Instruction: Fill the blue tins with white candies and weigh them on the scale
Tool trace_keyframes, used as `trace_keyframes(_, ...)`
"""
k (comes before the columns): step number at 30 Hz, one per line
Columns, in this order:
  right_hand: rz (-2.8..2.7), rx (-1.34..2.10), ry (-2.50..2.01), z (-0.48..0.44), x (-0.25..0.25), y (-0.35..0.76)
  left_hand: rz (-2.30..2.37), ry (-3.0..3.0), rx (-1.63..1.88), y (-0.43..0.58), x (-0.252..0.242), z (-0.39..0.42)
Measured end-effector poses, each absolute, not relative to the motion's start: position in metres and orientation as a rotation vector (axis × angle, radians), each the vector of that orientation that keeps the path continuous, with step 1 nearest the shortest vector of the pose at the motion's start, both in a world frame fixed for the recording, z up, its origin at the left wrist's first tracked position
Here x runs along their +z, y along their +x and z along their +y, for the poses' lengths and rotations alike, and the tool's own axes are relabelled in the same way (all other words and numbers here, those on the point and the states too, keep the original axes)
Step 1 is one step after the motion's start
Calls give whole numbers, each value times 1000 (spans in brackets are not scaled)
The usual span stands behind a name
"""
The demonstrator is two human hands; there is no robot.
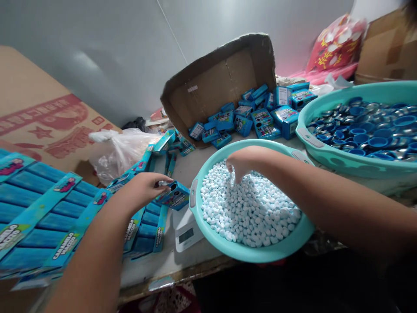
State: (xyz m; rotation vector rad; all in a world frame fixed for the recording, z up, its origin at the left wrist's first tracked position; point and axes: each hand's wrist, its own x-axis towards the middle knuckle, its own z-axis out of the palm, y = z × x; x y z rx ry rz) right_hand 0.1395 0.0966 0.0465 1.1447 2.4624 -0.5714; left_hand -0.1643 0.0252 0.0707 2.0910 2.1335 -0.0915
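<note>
My left hand (151,186) is closed around one end of a small blue candy box (176,196), held tilted over a white digital scale (187,237). A small white bit shows by its fingertips. Beside the scale stands a turquoise basin (257,256) of small white and pale blue candies (257,217). Into these candies reaches my right hand (243,163), its fingers curled downward around some of them. The fingertips are partly hidden, so how many pieces they hold cannot be seen.
At left lie blue display trays (39,217) packed with boxes. Behind the basin, loose blue boxes (244,115) spill from a tipped cardboard carton (221,69). A second turquoise basin (325,152) at right holds blue-and-silver round tins. A clear plastic bag (120,152) rests by a large carton (42,104).
</note>
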Motion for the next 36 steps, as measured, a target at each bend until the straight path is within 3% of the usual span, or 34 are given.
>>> trace_keyframes(36,2483,-586,1163,98,47,142,2054,2076,294,-149,59,14)
